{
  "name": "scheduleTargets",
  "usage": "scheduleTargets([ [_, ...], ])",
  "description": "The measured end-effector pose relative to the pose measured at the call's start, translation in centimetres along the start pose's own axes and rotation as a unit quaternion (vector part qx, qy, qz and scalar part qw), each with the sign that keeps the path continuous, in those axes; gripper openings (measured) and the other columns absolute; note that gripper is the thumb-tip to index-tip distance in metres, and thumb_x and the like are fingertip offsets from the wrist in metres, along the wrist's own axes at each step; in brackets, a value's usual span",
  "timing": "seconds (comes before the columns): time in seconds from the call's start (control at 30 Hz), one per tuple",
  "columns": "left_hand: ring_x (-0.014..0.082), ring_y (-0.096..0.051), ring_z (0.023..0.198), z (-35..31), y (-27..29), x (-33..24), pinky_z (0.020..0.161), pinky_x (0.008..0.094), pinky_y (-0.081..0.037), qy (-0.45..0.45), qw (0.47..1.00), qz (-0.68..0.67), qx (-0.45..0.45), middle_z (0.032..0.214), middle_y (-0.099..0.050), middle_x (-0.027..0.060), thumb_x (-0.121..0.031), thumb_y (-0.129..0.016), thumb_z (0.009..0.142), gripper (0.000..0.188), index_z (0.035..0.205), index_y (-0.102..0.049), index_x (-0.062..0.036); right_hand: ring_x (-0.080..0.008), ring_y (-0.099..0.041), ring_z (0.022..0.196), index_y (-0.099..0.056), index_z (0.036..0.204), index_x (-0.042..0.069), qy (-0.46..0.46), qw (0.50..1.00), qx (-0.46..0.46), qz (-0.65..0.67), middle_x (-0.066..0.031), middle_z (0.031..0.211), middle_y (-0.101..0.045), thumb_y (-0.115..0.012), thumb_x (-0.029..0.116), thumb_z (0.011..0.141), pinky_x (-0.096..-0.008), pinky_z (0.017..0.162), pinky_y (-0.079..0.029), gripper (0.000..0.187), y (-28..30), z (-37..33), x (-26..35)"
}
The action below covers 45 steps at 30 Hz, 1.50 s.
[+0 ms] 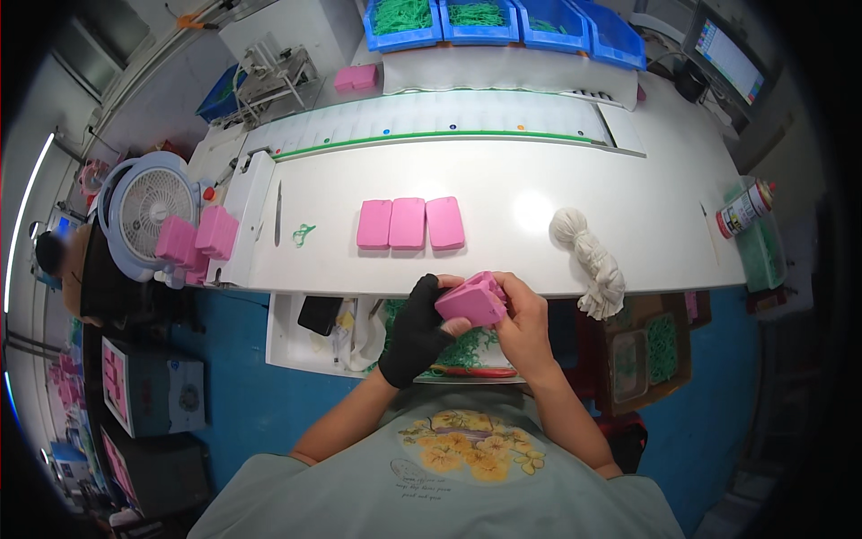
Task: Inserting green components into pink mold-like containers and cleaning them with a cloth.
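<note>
Between both hands, just over the front edge of the white table, is a pink plastic case (pixel 471 303). My left hand (pixel 417 328), in a black fingerless glove, is closed on its left side with the thumb against the near face. Bare fingers of my right hand (pixel 525 323) grip its right end. Three flat pink cases (pixel 409 224) lie in a row on the table beyond my hands, two touching and the right one slightly apart. Below my hands, an open white drawer (pixel 285 337) holds green plastic pieces (pixel 471 352) and a black item (pixel 320 314).
A bundle of white cord (pixel 588 260) hangs over the table edge at right. Green scraps (pixel 303 235) and a thin metal tool (pixel 277 214) lie left. Blue bins (pixel 476 22) stand behind a long strip (pixel 431 117). A fan (pixel 153 216), spray can (pixel 745 208) and monitor (pixel 729 58) flank the table.
</note>
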<state>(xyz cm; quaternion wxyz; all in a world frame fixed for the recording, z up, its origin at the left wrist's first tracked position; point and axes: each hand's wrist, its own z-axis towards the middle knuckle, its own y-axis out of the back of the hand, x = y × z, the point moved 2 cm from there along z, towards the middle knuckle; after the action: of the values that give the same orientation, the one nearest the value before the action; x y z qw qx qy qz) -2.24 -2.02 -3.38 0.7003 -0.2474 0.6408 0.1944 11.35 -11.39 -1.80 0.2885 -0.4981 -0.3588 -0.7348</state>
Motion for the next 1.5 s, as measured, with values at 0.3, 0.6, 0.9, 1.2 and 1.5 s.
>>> scheduleTargets([
  [0.3,0.0115,-0.057,0.099,-0.1,-0.2,-1.9,0.086,0.0274,-0.048,-0.016,0.997,0.038,-0.059,0.11,-0.059,0.0069,-0.012,-0.064,0.091,0.038,0.125,-0.052,-0.0028,-0.02,-0.062,0.07,-0.062,0.105,-0.001,-0.003,0.999,-0.019,0.041,-0.0131,0.089,-0.064,-0.067,0.005,0.086,-0.0285,0.065,-0.051,0.021,-0.6,-0.7,1.9],
  [0.6,0.0093,-0.058,0.091,0.0,0.6,-2.2,0.084,0.0264,-0.047,0.044,0.996,-0.062,-0.041,0.097,-0.064,0.003,-0.02,-0.062,0.095,0.023,0.11,-0.062,-0.0021,-0.025,-0.061,0.076,-0.062,0.103,0.001,0.124,0.991,0.043,-0.037,-0.0131,0.09,-0.062,-0.071,0.003,0.079,-0.0323,0.066,-0.049,0.025,0.2,-0.1,2.7],
  [0.9,0.0131,-0.057,0.096,0.1,-1.3,-2.9,0.088,0.0294,-0.046,0.015,0.995,-0.032,-0.096,0.105,-0.059,0.0043,-0.031,-0.064,0.093,0.033,0.109,-0.062,-0.001,-0.0308,-0.068,0.089,-0.058,0.109,0.001,0.027,0.999,0.045,-0.009,-0.0166,0.095,-0.067,-0.075,0.012,0.081,-0.0354,0.074,-0.053,0.035,-0.8,-0.8,1.3],
  [1.2,0.0322,-0.052,0.114,1.5,-1.8,-6.2,0.096,0.04,-0.046,-0.245,0.868,0.418,0.108,0.126,-0.049,0.0148,-0.031,-0.085,0.066,0.081,0.134,-0.048,-0.0075,-0.0187,-0.058,0.055,-0.061,0.094,-0.003,0.002,1.0,0.003,-0.026,-0.0123,0.066,-0.06,-0.06,0.011,0.092,-0.0301,0.053,-0.044,0.014,1.4,-0.2,1.5],
  [1.5,0.0355,-0.051,0.117,9.6,-0.2,-7.3,0.098,0.041,-0.045,-0.233,0.866,0.402,0.187,0.125,-0.05,0.018,-0.016,-0.077,0.067,0.077,0.135,-0.043,-0.0064,-0.0151,-0.065,0.065,-0.06,0.107,-0.006,-0.102,0.983,-0.037,0.146,-0.0116,0.077,-0.067,-0.041,0.023,0.104,-0.0263,0.06,-0.051,0.035,2.7,1.9,-0.1],
])
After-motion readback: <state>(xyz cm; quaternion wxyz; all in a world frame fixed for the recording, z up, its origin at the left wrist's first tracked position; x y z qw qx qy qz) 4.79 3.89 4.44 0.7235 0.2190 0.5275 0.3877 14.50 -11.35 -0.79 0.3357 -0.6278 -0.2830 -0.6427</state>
